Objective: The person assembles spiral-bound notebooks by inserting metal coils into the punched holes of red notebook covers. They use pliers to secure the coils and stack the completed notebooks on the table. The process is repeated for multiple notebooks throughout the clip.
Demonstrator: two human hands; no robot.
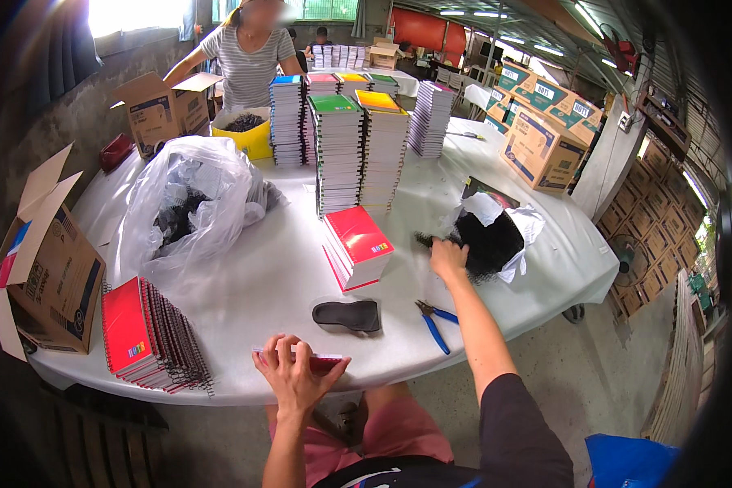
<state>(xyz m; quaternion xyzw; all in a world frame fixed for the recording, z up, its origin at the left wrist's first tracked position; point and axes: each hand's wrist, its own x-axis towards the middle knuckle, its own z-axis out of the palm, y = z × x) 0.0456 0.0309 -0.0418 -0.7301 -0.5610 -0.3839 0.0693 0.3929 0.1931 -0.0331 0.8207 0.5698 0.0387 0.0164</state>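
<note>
At the table's near edge my left hand (295,376) is closed round a thin notebook with a red cover (327,363), held on edge. My right hand (450,260) reaches out to the right, fingers closed on a black spiral binding coil (423,239). Beside it a heap of black coils (493,242) lies in crumpled white wrapping (527,232). A stack of red-covered notebooks (358,244) without coils stands ahead of my left hand. Between the hands lie blue-handled cutting pliers (434,329) and a dark grey rounded block (346,316).
Coil-bound red notebooks (142,337) are piled at near left, beside an open carton (53,264). A clear plastic bag (195,199) holds black coils. Tall notebook stacks (337,154) and a yellow container (248,134) stand farther back. Cartons (545,146) sit at far right. A person (252,61) stands opposite.
</note>
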